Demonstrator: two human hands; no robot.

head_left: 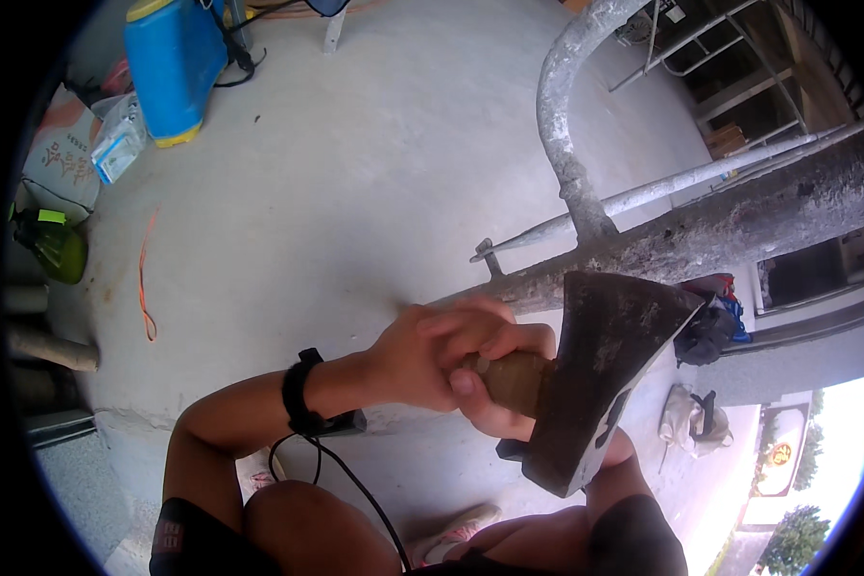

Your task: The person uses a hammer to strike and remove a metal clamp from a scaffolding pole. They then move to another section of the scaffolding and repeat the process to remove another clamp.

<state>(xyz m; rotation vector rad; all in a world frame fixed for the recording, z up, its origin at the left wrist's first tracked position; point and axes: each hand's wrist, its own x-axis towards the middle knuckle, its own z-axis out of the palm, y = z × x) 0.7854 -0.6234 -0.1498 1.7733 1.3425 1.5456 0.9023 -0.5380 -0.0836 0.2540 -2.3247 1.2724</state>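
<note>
L hand (418, 346) gripping axe (600, 370) handle (516, 382), its axis approx. L–R, edge (636, 294) pointing fwd, R hand (499, 419) mostly hidden, can't tell grip

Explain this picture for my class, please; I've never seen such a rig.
There is no robot: this is a bare-handed person's own view, from a wide fisheye camera on the head looking down, so straight edges curve. The left hand grips the wooden handle of an axe; the right hand is mostly hidden behind the axe's head. On the grey floor are a blue tank with yellow ends and an orange cord; a metal frame stands to the right.
</note>
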